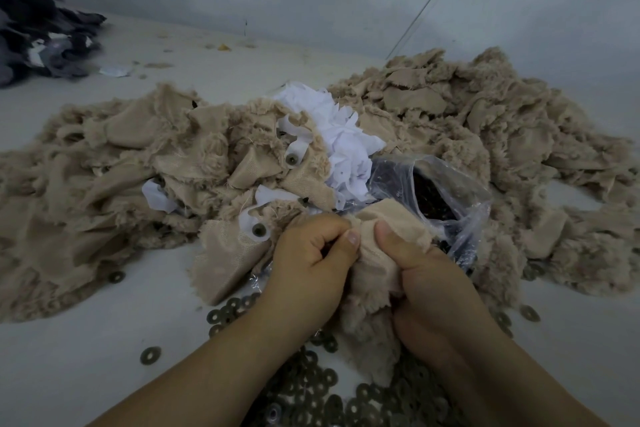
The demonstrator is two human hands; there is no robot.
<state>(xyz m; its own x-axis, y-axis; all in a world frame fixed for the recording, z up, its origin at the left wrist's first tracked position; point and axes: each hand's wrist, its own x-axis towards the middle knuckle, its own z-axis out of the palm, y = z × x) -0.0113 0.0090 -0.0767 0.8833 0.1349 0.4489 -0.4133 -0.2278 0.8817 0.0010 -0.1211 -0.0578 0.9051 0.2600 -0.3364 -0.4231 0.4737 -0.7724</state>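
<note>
Plainly, from the head view, my left grip (313, 253) and right grip (426, 274) are both clenched on one tan plush piece (391, 215). The thumbs pinch its top fold close together. The piece sits just in front of the clear plastic bag (453, 180), and its lower end hangs between my wrists onto the metal rings (311, 388) scattered on the tabletop (104, 357). Whether my left fist also hides a ring or stud, I cannot tell.

I think the fabric itself is the first risk. Its cut edges are raggy, so if my thumbs pull apart too sharply the weave could fray or rip. The furry side could also slide in my pinch and put the fold off its mark.

The bag is the second. Its mouth gapes, with small dark parts inside, and it touches the piece, so a hard tug toward me could drag it over and spill them.

My forearms lie over the rings, and a careless sweep might push some off the near edge. The piece could also get lost in the tan heap (104, 166) beside my left grip.
</note>
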